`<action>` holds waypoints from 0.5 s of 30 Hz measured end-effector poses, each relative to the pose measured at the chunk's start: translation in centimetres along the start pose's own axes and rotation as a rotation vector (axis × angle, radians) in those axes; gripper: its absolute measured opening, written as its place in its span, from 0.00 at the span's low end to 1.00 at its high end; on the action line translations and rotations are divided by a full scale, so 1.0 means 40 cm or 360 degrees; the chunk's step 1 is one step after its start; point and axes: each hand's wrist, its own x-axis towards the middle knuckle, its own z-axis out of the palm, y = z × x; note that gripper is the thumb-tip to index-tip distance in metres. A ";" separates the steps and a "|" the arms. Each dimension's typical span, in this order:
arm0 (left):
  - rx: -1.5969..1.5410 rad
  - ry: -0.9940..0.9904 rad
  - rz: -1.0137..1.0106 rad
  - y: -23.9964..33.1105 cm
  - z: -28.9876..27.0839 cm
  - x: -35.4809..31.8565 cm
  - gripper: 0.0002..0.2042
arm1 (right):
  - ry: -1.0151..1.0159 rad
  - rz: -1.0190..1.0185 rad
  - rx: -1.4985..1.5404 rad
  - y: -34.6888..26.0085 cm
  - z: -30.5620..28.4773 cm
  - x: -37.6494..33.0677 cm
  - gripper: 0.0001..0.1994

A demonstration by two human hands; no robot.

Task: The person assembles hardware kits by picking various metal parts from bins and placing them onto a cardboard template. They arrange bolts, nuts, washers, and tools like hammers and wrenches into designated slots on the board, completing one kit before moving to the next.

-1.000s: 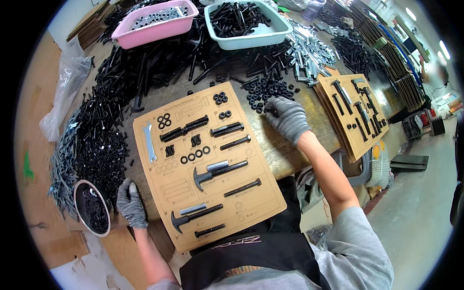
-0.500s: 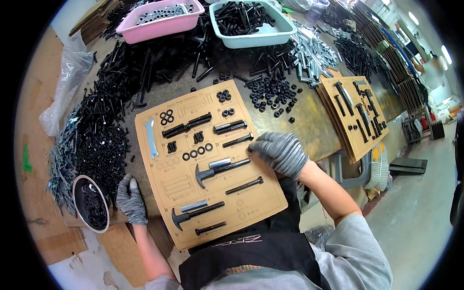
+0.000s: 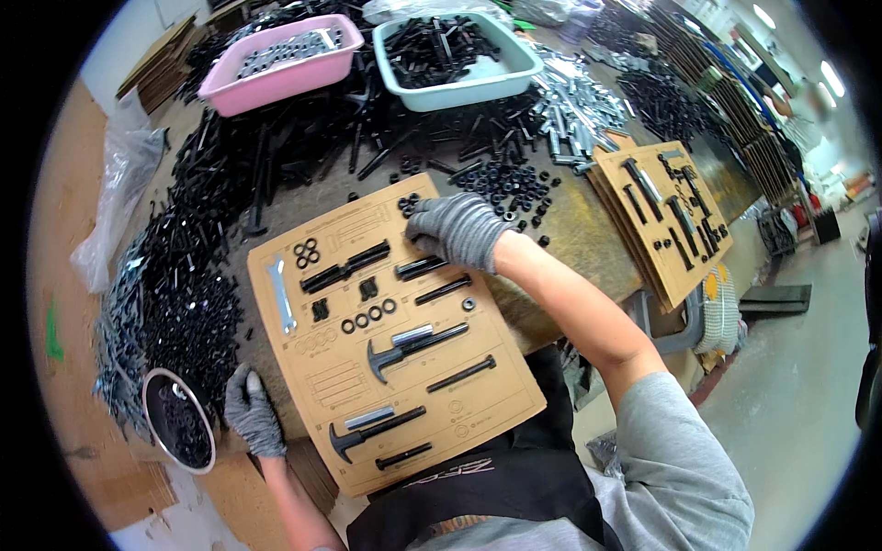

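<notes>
Moved since half a second ago: right hand, from the right edge of the cardboard sheet up to its top right corner. Newly in sight at that edge: one nut, set on the sheet below the hand. Gloved in grey, fingers bent down just beside a cluster of small black nuts at the corner; impossible to tell about any pinched piece, with the fingertips largely hidden. Off the sheet's lower left edge, left hand, also gloved, loosely curled near the worktop edge; impossible to tell about any grip there.

Likely to handle as light, hard and hardly breakable, perhaps slippery through gloves: nuts, best taken across opposite sides between thumb and forefinger. Probably heavier, head-heavy and rigid: T-headed bolts on the sheet's lower half, best gripped on the shank close to the head. Likely to sag under load: cardboard sheet, best supported flat from two opposite edges.

Right of the sheet's top corner, scattered loose nuts. Beyond the sheet's top edge, pale blue tub, holding black rod-like pieces; left of that, pink tub, holding small silver pieces. Left of the sheet's lower part, beside the left hand, pale-rimmed bowl, tilted, holding dark ring-like pieces.
</notes>
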 end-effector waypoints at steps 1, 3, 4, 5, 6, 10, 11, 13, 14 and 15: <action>-0.0080 -0.0001 -0.0060 -0.005 0.007 -0.004 0.09 | 0.0145 -0.0036 0.0050 0.018 0.003 -0.013 0.13; -0.0155 -0.0003 -0.0129 -0.009 0.008 -0.003 0.09 | 0.0411 0.0082 0.0191 0.067 0.006 -0.034 0.14; -0.0162 -0.0009 -0.0139 -0.008 0.009 0.000 0.09 | 0.0524 0.0247 0.0275 0.108 -0.006 -0.061 0.14; -0.0171 -0.0019 -0.0159 -0.010 0.012 -0.004 0.10 | 0.0614 0.0393 0.0405 0.133 -0.031 -0.102 0.11; -0.0176 -0.0028 -0.0146 -0.009 0.020 -0.003 0.10 | 0.0682 0.0581 0.0390 0.179 -0.032 -0.151 0.09; -0.0145 -0.0013 -0.0139 -0.018 0.010 0.001 0.11 | 0.0227 0.0677 0.0157 0.180 -0.011 -0.229 0.08; -0.0169 0.0001 -0.0162 -0.029 0.006 -0.002 0.11 | 0.0207 0.0678 0.0040 0.163 -0.005 -0.229 0.09; -0.0071 -0.0018 -0.0145 -0.007 -0.003 -0.004 0.11 | 0.0153 0.0684 -0.0190 0.125 0.011 -0.228 0.10; -0.0082 -0.0017 -0.0112 -0.001 0.008 0.006 0.11 | 0.0114 0.0716 -0.0324 0.128 0.019 -0.226 0.11; -0.0074 -0.0030 -0.0083 0.001 0.011 0.008 0.11 | 0.0063 0.0748 -0.0439 0.141 0.033 -0.220 0.11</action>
